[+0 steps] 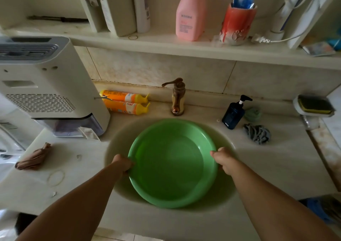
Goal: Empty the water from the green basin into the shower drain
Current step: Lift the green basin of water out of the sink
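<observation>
A round green basin (172, 163) sits inside the beige sink bowl (118, 141) set in the counter. Water fills its lower part. My left hand (122, 163) grips the basin's left rim, fingers curled under the edge. My right hand (222, 157) grips the right rim, thumb over the top. Both forearms reach in from the bottom of the view. The shower drain is not in view.
A bronze faucet (177, 96) stands behind the sink. Two orange bottles (125, 103) lie at the back left beside a white appliance (48, 87). A dark pump bottle (233, 114) and grey cloth (257, 133) sit right. A shelf with a pink bottle (190, 13) hangs above.
</observation>
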